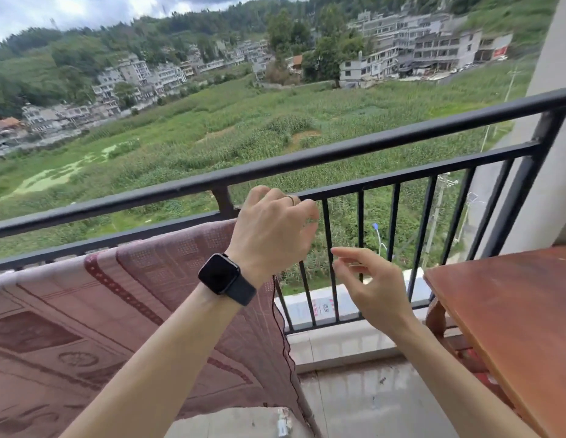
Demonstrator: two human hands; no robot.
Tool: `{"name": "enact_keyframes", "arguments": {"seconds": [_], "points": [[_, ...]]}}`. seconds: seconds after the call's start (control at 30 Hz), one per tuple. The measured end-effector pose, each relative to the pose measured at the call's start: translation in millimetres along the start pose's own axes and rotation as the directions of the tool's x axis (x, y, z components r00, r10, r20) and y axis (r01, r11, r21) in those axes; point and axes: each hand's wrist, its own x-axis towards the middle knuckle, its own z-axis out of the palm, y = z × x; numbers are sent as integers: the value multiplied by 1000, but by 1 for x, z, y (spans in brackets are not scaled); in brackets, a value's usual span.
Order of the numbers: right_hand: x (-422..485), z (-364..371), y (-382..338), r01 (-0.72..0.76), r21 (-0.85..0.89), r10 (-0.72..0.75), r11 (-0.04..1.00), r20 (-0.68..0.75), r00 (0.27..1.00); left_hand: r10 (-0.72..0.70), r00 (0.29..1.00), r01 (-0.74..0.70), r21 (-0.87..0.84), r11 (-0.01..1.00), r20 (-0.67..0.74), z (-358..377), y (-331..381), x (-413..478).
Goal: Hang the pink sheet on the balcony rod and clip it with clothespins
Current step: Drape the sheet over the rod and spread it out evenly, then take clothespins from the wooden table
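The pink patterned sheet (123,298) hangs over the lower black balcony rod (401,180) on the left, and its right edge falls just below my left wrist. My left hand (272,229), with a black watch on the wrist, is raised in front of that rod at the sheet's top right corner. Its back faces me and the fingers are curled, so the palm is hidden. My right hand (373,282) hovers lower and to the right, in front of the railing bars, fingers relaxed and holding nothing. No clothespin shows.
The thicker top rail (354,143) runs above the lower rod. A reddish wooden table (512,327) stands at the right against the railing. A grey object (243,422) lies at the bottom, below the sheet. A loose dark thread (277,298) dangles from the sheet's edge.
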Motion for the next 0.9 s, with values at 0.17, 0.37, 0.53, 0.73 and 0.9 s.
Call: {"name": "enact_keyframes", "arguments": {"seconds": [0.17,0.37,0.53,0.73,0.9], "points": [[-64,-96,48,-161,-516,67,841,-196,978,166,953,-124,-173,977,253,106,97,14],[-186,-181,82,-501,-711,290,493,-408,866,422,784,-161,-508,846,456,208,233,-10],[-293,-231,104,-722,-652,556,231,-521,648,578,608,-181,-614,769,544,245,344,-48],[-368,-284,158,-826,-556,787,88,-470,400,633,431,-137,-646,751,643,277,449,-65],[-383,-365,229,-840,-537,851,76,-404,336,584,271,54,-618,785,765,307,552,-52]]}}
